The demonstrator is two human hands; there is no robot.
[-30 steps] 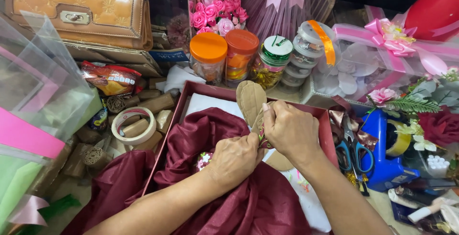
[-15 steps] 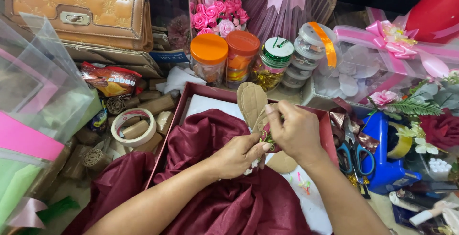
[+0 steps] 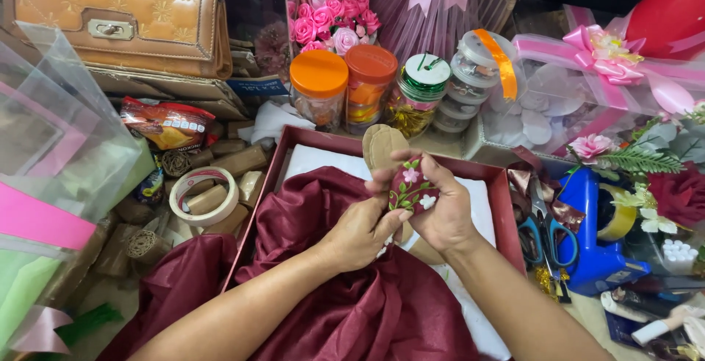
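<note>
Both of your hands meet over the middle of an open dark red box [image 3: 507,207] that sits on a crowded bench. Your left hand [image 3: 358,232] and your right hand [image 3: 440,207] together grip a small maroon fabric piece [image 3: 408,188] embroidered with green stems and pink and white flowers. The right hand curls around it from the far side, fingers wrapped over the top edge, while the left hand pinches its lower edge between thumb and fingers. A tan shoe sole [image 3: 383,146] stands up just behind the fabric piece, apparently part of the same item, though the hands hide where they join.

Under your forearms, a length of maroon satin cloth [image 3: 352,309] fills the box and spills over its near left edge. White lining [image 3: 312,161] shows at the back of the box.

Beyond the box stands a row of jars: one with an orange lid [image 3: 319,74], one with a darker orange lid [image 3: 371,63], and one with a green and white lid [image 3: 427,71]. Behind them is a bunch of pink roses [image 3: 330,19]. To the left lie a roll of tape [image 3: 203,196] and a tan handbag [image 3: 117,19]. To the right lie blue-handled scissors [image 3: 547,232] and a blue tape dispenser [image 3: 598,251].
</note>
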